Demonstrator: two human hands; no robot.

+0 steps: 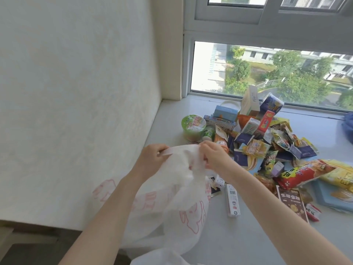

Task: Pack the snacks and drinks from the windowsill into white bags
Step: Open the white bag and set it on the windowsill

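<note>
Your left hand (pixel 152 158) and right hand (pixel 214 156) are both up at the top edge of the white bag (pixel 172 203), near each other, w/ the bunched plastic between them. Left hand pinches a flat strip of the bag's rim between thumb and curled fingers; right hand has its fingers curled into the crumpled plastic just beside it, gripping it. The bag hangs down from both hands toward you, below and between your forearms, its lower part draped over the near left edge of the windowsill (pixel 257 241). Pink print shows on its front. Can't tell if anything is inside.

The snack pile (pixel 267 146) lies on the sill to the right of and beyond your right hand, not touching either hand. Nearest bits: an orange packet (pixel 221 140) just behind your right knuckles, and a green-lidded cup (pixel 193 127) w/ a small green bottle (pixel 208 133) beside it, just beyond the bag's top. A narrow white box (pixel 232 200) lies flat right of the bag, under your right forearm's line. A red chip bag (pixel 305 174) and dark packet (pixel 292 203) sit further right, well apart from both hands.
</note>
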